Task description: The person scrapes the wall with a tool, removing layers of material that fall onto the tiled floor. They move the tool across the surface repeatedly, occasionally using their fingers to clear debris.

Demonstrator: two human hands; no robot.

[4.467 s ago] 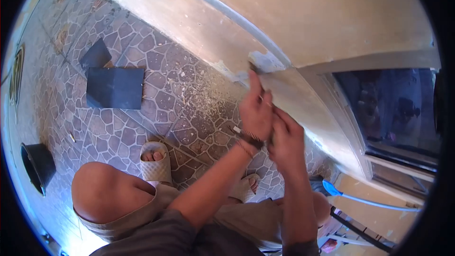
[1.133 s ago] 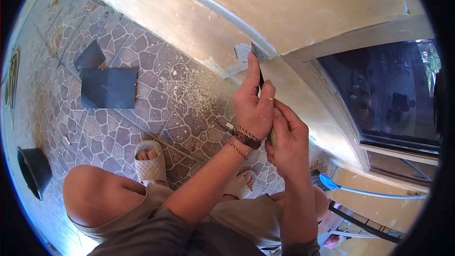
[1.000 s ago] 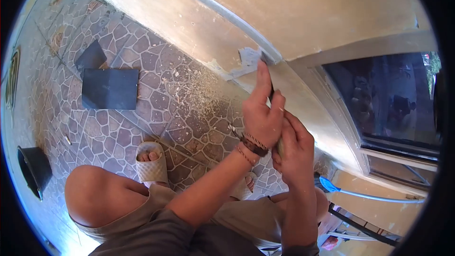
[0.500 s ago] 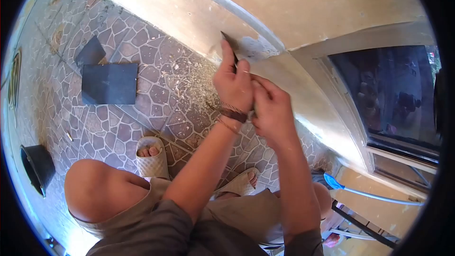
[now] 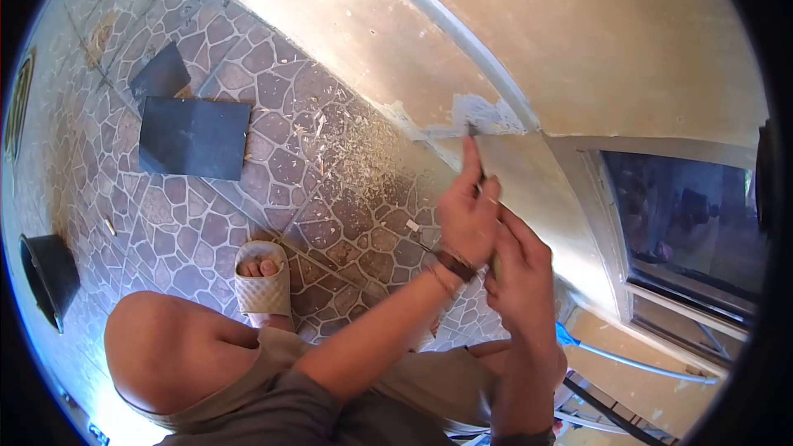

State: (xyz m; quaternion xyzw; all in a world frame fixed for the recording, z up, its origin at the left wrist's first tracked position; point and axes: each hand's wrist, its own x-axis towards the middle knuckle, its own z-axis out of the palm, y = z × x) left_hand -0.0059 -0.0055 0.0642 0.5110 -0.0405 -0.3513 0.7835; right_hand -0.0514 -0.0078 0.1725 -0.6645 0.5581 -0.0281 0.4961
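Note:
My left hand (image 5: 469,219), with a bracelet at the wrist, is closed around a thin scraper whose dark blade tip (image 5: 472,128) meets the wall. Its index finger stretches along the blade. Close behind it, my right hand (image 5: 522,277) grips the rear of the same tool; most of the handle is hidden by the fingers. At the tip, a pale patch of bared wall (image 5: 489,114) shows where the yellowish paint is gone, just below a grey raised band (image 5: 450,21).
Paint flakes (image 5: 355,157) litter the stone-patterned floor by the wall. Dark flat sheets (image 5: 194,139) lie to the left, with a black bucket (image 5: 51,281) nearer me. A framed window (image 5: 686,227) is at right, above a blue-ended pole (image 5: 632,355). My sandalled foot (image 5: 263,281) is below.
Both hands and the scraper have shifted right and down in view, and the tip now sits at the pale patch's lower edge. The view itself has also turned slightly.

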